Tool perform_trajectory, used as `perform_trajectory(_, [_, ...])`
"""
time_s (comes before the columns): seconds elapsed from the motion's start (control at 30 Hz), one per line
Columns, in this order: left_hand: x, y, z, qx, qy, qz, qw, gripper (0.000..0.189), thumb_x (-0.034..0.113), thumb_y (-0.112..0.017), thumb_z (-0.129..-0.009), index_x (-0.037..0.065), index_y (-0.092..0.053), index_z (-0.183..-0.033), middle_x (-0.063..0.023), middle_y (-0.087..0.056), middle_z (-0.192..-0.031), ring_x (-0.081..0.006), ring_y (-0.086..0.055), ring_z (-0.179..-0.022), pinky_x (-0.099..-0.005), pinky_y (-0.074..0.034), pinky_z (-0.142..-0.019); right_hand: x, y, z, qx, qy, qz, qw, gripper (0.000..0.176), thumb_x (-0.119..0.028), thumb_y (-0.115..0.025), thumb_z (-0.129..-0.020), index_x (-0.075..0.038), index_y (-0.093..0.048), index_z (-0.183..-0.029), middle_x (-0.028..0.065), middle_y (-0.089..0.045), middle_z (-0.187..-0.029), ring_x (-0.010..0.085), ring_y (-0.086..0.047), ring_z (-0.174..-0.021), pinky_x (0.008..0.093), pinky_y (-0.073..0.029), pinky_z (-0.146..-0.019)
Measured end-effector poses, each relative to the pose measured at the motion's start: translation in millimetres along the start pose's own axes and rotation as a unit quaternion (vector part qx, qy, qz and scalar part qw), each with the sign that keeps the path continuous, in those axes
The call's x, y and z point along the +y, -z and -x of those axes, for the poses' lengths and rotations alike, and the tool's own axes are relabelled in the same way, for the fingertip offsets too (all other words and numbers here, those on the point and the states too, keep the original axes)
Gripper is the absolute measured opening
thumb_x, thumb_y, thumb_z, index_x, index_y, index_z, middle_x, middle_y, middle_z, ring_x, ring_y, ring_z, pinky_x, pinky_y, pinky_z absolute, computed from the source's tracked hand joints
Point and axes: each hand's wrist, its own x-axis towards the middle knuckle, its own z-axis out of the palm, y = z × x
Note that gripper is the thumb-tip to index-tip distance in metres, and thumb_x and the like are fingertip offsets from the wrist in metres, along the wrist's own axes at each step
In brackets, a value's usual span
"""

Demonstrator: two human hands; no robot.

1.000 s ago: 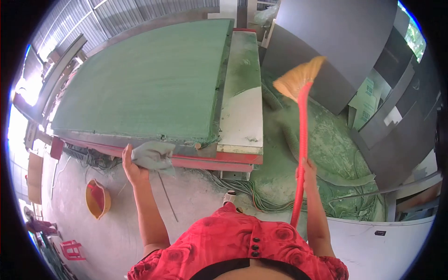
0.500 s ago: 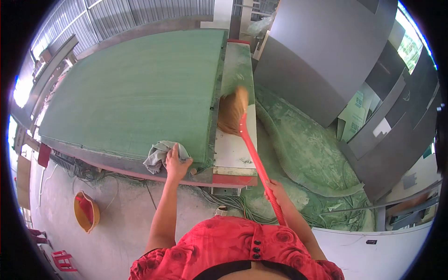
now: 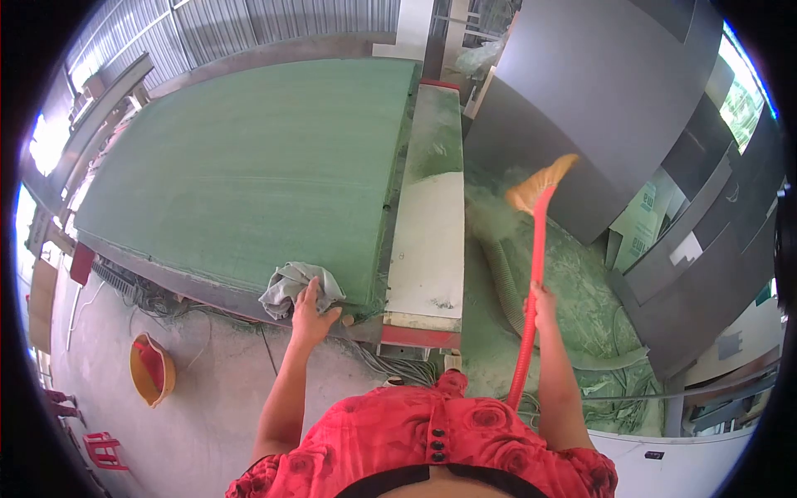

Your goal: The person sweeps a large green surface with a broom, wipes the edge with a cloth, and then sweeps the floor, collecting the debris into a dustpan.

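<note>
Risk: the red-handled straw broom (image 3: pixel 536 241), held aloft right of the green dust-coated worktop (image 3: pixel 249 166), may scatter dust or strike the dark grey panels (image 3: pixel 581 108) beyond. Right hand (image 3: pixel 540 305) grip closed round its handle; left hand (image 3: pixel 311 319) spread flat on the crumpled grey cloth (image 3: pixel 290 284) at the worktop's near edge.

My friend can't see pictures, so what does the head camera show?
A person in a red top holds a red-handled broom up in the right hand while the left hand rests on a grey rag at the green board's near edge.
</note>
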Motion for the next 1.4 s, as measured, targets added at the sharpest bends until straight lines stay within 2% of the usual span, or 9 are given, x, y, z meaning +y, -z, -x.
perform_trajectory(0.13, [37.5,11.9,-8.4,0.065,-0.029,-0.109,0.992,0.077,0.023,-0.071,-0.065,0.007,-0.035,-0.132,-0.0203,-0.046,-0.121,-0.0378,-0.04,-0.115,-0.0445,-0.032,-0.097,-24.7,12.5,1.7,-0.022,0.004,0.014,1.0,0.027,-0.037,-0.059,-0.084,-0.013,-0.049,-0.089,0.0039,-0.05,-0.056,0.0156,-0.048,-0.038,0.0286,-0.039,-0.034])
perform_trajectory(0.3, [70.6,-15.6,-63.1,0.068,-0.05,-0.106,0.991,0.08,0.026,-0.072,-0.064,0.009,-0.035,-0.132,-0.0193,-0.043,-0.126,-0.0374,-0.038,-0.118,-0.0449,-0.032,-0.097,-43.4,-7.8,4.9,-0.084,-0.011,-0.033,0.996,0.024,-0.031,-0.059,-0.085,-0.009,-0.051,-0.091,0.0056,-0.052,-0.056,0.0158,-0.049,-0.038,0.028,-0.039,-0.033])
perform_trajectory(0.47, [85.8,-75.1,-133.0,-0.067,0.032,-0.18,0.981,0.094,0.031,-0.076,-0.063,0.014,-0.022,-0.139,-0.0152,-0.034,-0.136,-0.0334,-0.029,-0.127,-0.0496,-0.032,-0.098,-34.2,-25.4,1.7,-0.231,-0.091,-0.049,0.967,0.027,-0.03,-0.057,-0.086,-0.006,-0.052,-0.098,0.0057,-0.053,-0.057,0.0153,-0.049,-0.038,0.0272,-0.04,-0.035])
perform_trajectory(0.67, [111.1,-109.9,-191.4,-0.098,0.133,-0.223,0.961,0.105,0.037,-0.078,-0.06,0.018,-0.014,-0.141,-0.0136,-0.02,-0.144,-0.032,-0.017,-0.134,-0.0582,-0.026,-0.099,0.1,-32.3,-41.5,-0.361,-0.191,0.039,0.912,0.025,-0.029,-0.055,-0.088,-0.007,-0.051,-0.099,0.0065,-0.053,-0.058,0.0154,-0.05,-0.039,0.0268,-0.04,-0.034])
perform_trajectory(0.83, [111.9,-125.0,-215.8,-0.11,0.174,-0.244,0.948,0.108,0.04,-0.078,-0.06,0.02,-0.011,-0.142,-0.0106,-0.013,-0.147,-0.0307,-0.011,-0.136,-0.0633,-0.021,-0.099,8.1,-24.2,-82.9,-0.326,-0.206,0.03,0.922,0.034,-0.03,-0.057,-0.086,-0.003,-0.053,-0.106,0.0072,-0.053,-0.057,0.015,-0.049,-0.038,0.0272,-0.04,-0.034])
perform_trajectory(1.0, [115.0,-128.2,-228.0,-0.145,0.218,-0.255,0.931,0.114,0.048,-0.077,-0.058,0.021,-0.006,-0.143,-0.0079,-0.005,-0.149,-0.0294,-0.003,-0.137,-0.068,-0.013,-0.098,-15.6,-19.0,-161.4,-0.202,-0.123,-0.004,0.972,0.033,-0.035,-0.057,-0.085,-0.006,-0.051,-0.1,0.007,-0.052,-0.056,0.0163,-0.049,-0.04,0.0279,-0.04,-0.034])
perform_trajectory(1.17, [110.9,-133.6,-226.5,-0.188,0.228,-0.254,0.921,0.12,0.057,-0.072,-0.059,0.022,0.007,-0.142,-0.0086,0.011,-0.149,-0.0312,0.013,-0.136,-0.0708,-0.001,-0.096,-58.4,-14.7,-241.0,-0.165,-0.064,-0.032,0.984,0.03,-0.035,-0.056,-0.086,-0.008,-0.049,-0.096,0.0074,-0.051,-0.056,0.0169,-0.05,-0.04,0.0295,-0.04,-0.033])
perform_trajectory(1.23, [106.1,-134.7,-228.2,-0.191,0.231,-0.251,0.92,0.12,0.056,-0.072,-0.06,0.022,0.008,-0.142,-0.009,0.012,-0.148,-0.032,0.014,-0.135,-0.0709,0.0,-0.096,-76.3,-10.4,-259.9,-0.108,-0.043,-0.015,0.993,0.029,-0.035,-0.057,-0.085,-0.009,-0.048,-0.093,0.0075,-0.051,-0.057,0.0173,-0.049,-0.04,0.0299,-0.04,-0.033])
perform_trajectory(1.4, [102.4,-138.2,-231.4,-0.202,0.24,-0.25,0.916,0.118,0.056,-0.071,-0.062,0.022,0.01,-0.142,-0.0089,0.015,-0.148,-0.0327,0.017,-0.135,-0.0709,0.001,-0.095,-102.0,2.8,-269.4,-0.097,-0.05,-0.108,0.988,0.028,-0.036,-0.057,-0.085,-0.011,-0.046,-0.091,0.0062,-0.052,-0.058,0.0174,-0.049,-0.039,0.03,-0.039,-0.032])
